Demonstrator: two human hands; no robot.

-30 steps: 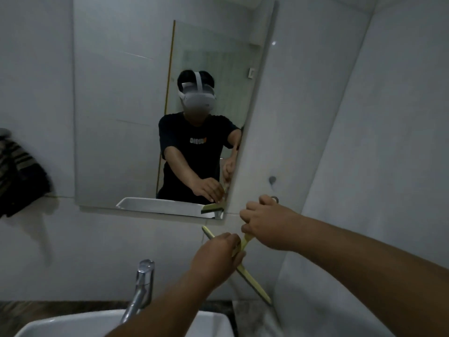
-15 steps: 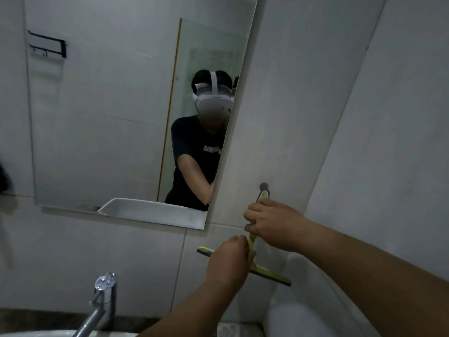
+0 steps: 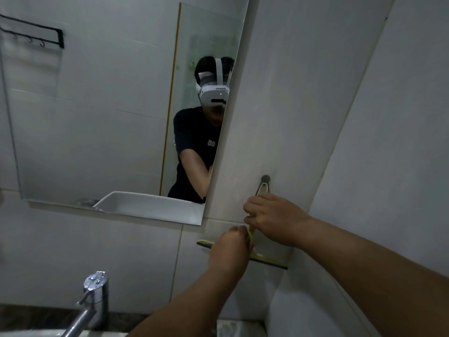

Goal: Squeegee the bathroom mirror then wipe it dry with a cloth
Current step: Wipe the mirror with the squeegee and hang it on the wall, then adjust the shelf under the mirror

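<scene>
A yellow-green squeegee (image 3: 268, 259) hangs against the white wall tile to the right of the mirror (image 3: 97, 105). Its handle loop reaches up to a small round wall hook (image 3: 265, 178). My right hand (image 3: 274, 217) is closed around the upper handle just below the loop. My left hand (image 3: 229, 251) grips the lower handle where it meets the blade, hiding the blade's middle. The blade sits roughly level, below the mirror's bottom right corner. No cloth is in sight.
A chrome tap (image 3: 93, 297) stands at the bottom left above the sink rim. A white side wall (image 3: 388, 142) closes in on the right. The mirror reflects a person in a headset, a white basin and a black hook rack (image 3: 41, 35).
The squeegee moved from a steep tilt under the mirror's corner to the right, blade near level, its loop now at the wall hook. Both hands moved with it.
</scene>
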